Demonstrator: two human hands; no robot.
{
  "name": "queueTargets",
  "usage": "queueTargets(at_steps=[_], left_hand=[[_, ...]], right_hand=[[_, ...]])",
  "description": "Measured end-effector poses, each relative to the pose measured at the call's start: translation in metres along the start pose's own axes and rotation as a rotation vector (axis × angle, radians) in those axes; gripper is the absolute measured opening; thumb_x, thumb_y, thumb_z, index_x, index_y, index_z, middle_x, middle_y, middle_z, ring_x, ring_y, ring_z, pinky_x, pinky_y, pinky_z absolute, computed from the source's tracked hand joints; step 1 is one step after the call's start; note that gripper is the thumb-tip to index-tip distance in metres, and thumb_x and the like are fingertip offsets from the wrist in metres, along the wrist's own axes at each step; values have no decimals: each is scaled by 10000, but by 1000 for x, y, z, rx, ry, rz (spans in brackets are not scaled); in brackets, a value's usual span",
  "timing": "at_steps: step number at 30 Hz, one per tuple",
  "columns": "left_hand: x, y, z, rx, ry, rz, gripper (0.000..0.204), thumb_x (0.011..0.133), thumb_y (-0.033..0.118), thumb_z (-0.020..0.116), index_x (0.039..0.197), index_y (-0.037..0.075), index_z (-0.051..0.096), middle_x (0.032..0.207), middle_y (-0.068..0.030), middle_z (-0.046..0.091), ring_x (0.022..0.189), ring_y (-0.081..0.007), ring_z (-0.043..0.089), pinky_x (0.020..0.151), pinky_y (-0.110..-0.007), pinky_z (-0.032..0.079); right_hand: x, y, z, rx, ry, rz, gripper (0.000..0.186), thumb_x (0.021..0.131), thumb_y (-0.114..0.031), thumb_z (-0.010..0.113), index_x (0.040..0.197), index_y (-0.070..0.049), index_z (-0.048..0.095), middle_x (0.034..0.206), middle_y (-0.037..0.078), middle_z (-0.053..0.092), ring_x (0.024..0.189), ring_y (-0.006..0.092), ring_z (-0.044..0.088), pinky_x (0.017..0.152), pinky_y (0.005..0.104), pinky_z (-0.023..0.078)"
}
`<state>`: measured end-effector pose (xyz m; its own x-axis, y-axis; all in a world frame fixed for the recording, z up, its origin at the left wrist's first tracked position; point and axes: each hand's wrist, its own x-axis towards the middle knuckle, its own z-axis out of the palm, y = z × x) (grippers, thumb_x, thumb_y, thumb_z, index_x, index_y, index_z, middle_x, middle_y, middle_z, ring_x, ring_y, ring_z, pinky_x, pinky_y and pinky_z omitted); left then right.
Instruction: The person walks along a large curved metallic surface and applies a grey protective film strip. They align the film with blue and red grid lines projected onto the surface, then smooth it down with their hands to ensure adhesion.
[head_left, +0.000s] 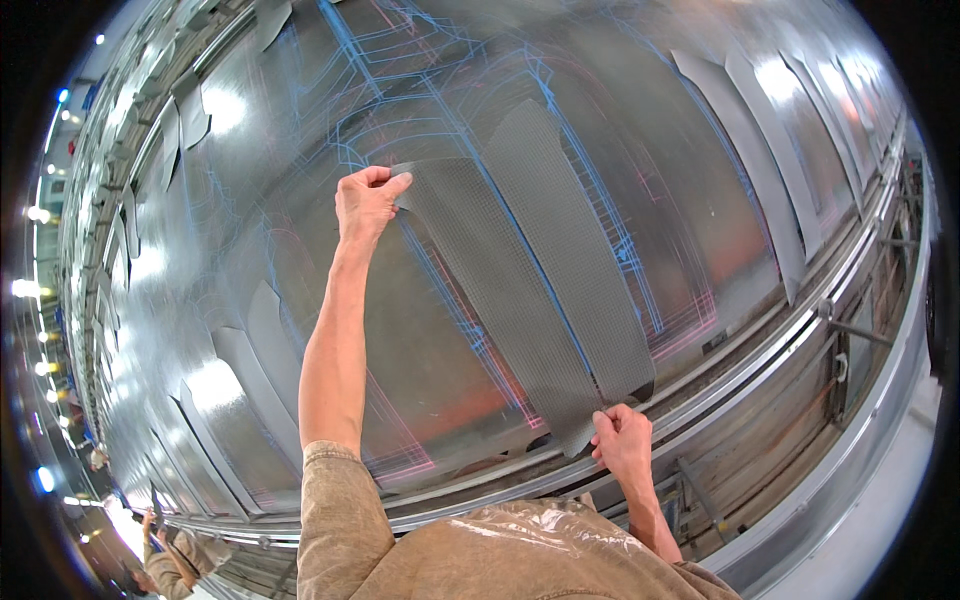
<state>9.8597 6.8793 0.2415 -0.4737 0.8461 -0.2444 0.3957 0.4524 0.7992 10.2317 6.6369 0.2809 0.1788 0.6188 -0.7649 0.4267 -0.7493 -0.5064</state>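
A long dark grey strip of textured sheet material (pixel 480 260) lies across the shiny metal surface (pixel 400 330) in front of me. My left hand (pixel 366 208) pinches its far left corner between thumb and fingers, and that end looks slightly lifted. At the strip's near end, my right hand (pixel 624 442) is closed, with thumb and fingertips at the right corner. Just to the right lies a second strip (pixel 565 220) with a pointed far end, its edge running close along the first. Blue and pink lines mark the metal around both strips.
More grey strips lie on the metal at the right (pixel 735 150) and the left (pixel 262 370). A metal rail (pixel 770 360) runs along the near edge, with a framework below it. Another person (pixel 180 560) stands at the lower left.
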Motion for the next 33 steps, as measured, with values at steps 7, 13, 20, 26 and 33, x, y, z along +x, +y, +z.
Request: queueTargets(at_steps=[7, 13, 20, 26, 33], left_hand=[[1, -4, -1, -26, -27, -35, 279, 758, 216, 792, 915, -5, 729, 762, -51, 687, 617, -110, 625, 571, -256, 533], [1, -2, -3, -13, -35, -24, 235, 765, 209, 773, 871, 3, 729, 747, -41, 679, 626, -106, 615, 566, -261, 532], [-2, 1, 2, -45, -30, -12, 230, 795, 201, 781, 874, -1, 705, 718, -9, 642, 570, -64, 542, 510, -221, 468], [-4, 1, -1, -60, -16, -7, 245, 780, 199, 786, 875, -17, 718, 726, -39, 671, 595, -95, 604, 542, -253, 526], [-5, -6, -9, -34, 12, -17, 246, 778, 198, 779, 888, -14, 721, 723, -39, 676, 578, -93, 595, 534, -249, 508]], right_hand=[[-2, -6, -2, 23, -27, 66, 225, 913, -141, 612, 810, 60, 606, 605, 80, 627, 450, 119, 593, 390, 275, 477], [-2, -6, -4, 37, -43, 73, 214, 910, -130, 608, 820, 64, 617, 606, 76, 628, 459, 112, 597, 403, 267, 485], [-2, -7, -7, 75, -49, 100, 216, 899, -128, 616, 826, 76, 616, 623, 91, 632, 470, 113, 600, 398, 268, 487], [-11, 5, -13, -395, 208, -338, 167, 859, -124, 676, 895, 34, 635, 627, 127, 630, 547, 243, 640, 524, 347, 507], [10, -110, -11, -547, 110, -1068, 468, 802, -191, 749, 1184, 27, 590, 1151, 187, 612, 1139, 387, 537, 946, 458, 445]])
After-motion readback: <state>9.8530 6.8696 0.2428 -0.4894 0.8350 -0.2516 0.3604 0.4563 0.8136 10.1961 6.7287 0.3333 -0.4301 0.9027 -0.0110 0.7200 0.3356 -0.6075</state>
